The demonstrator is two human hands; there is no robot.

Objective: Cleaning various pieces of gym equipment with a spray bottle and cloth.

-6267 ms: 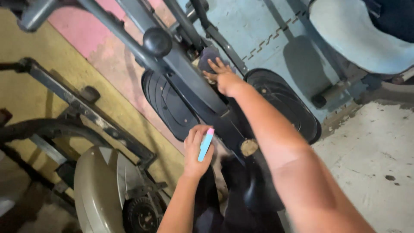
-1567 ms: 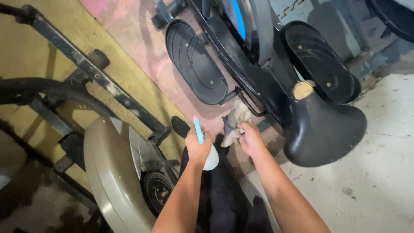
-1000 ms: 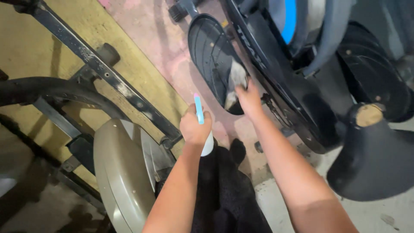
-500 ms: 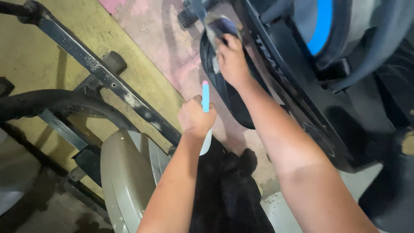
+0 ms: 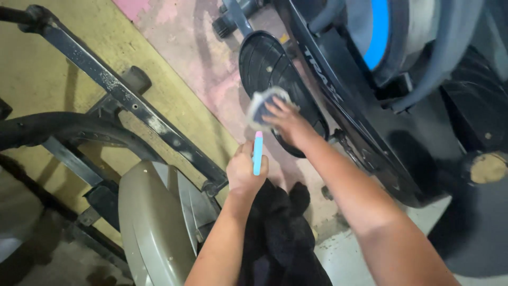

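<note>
head view. the right hand (image 5: 283, 121) is pressing a pale cloth (image 5: 260, 106) flat against the ribbed black pedal (image 5: 275, 79) of a dark exercise machine (image 5: 370, 122); the fingers are lying spread over the wad, pinning it to the pedal face rather than clenching round it. the cloth is sitting on the near left part of the pedal, bunched, with part of it hidden under the palm. the left hand (image 5: 244, 170) is hanging just near of it, clenched round a small bottle (image 5: 257, 153) with a blue body and pink tip, held roughly upright, with the tip pointing far; the lower part of the bottle is hidden in the fist.

handling, as judged: the cloth is looking soft, limp and light, so it is likely folding and sliding under the fingers unless pressed through the flat of the hand; the best hold is a gather in the middle with the fingertips on top. the pedal ribs are probably catching the fabric a little. the bottle is looking light, rigid and smooth, so a full wrap round its body is suiting it.

to the left, a beige housing (image 5: 148, 222) of a second machine is standing near, with a scuffed black bar (image 5: 132, 100) running diagonally above it. dark clothing (image 5: 280, 238) is filling the near centre, between the forearms. the floor (image 5: 201, 47) is showing worn pink and tan patches. a tan round patch (image 5: 487, 168) is showing at the right edge; what it is cannot be told.
</note>
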